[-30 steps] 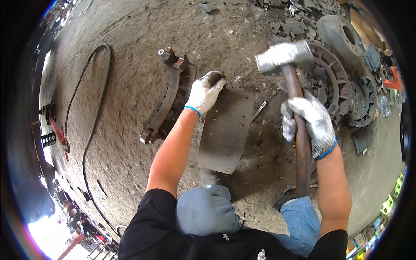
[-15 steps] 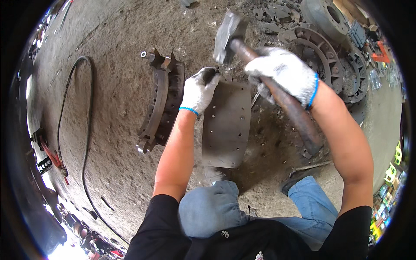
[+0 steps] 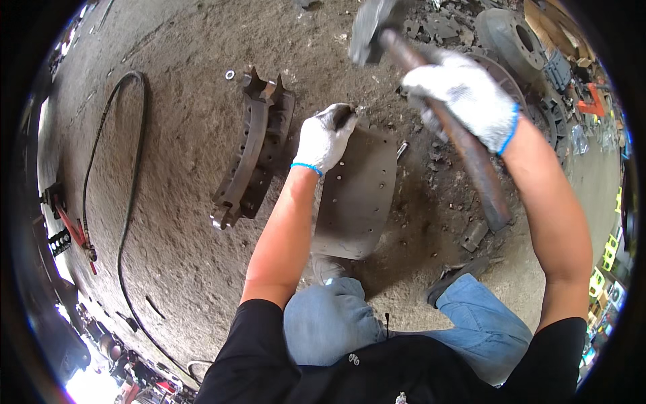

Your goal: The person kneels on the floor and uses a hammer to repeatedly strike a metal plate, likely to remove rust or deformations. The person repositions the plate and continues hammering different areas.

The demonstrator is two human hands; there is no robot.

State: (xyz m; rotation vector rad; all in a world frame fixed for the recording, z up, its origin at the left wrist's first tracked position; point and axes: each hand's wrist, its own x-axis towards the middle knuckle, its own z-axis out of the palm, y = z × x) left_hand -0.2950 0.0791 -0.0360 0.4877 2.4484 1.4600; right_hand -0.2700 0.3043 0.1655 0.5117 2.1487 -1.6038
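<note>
A curved brake shoe [image 3: 356, 195] lies before my knees, its broad, smooth face up and small holes along its sides. My left hand [image 3: 324, 140], in a white glove, is closed at its far end; whatever its fingers hold is hidden by the dark fingertips. My right hand [image 3: 464, 97], also gloved, is shut round the worn brown handle of a sledgehammer [image 3: 464, 155]. The hammer's grey head is raised beyond the left hand, blurred and partly cut off by the top of the picture.
Another brake shoe [image 3: 252, 148] lies to the left, with a metal ring [image 3: 230, 75] past it. A black hose [image 3: 138, 161] loops at far left. Broken dark pieces [image 3: 437, 30], a brake drum [image 3: 515, 44] and an orange-red object [image 3: 592, 99] sit at far right.
The hammer and my right hand have moved farther away and a little right. My left hand remains at the brake shoe's far end. The whole view has turned slightly.
</note>
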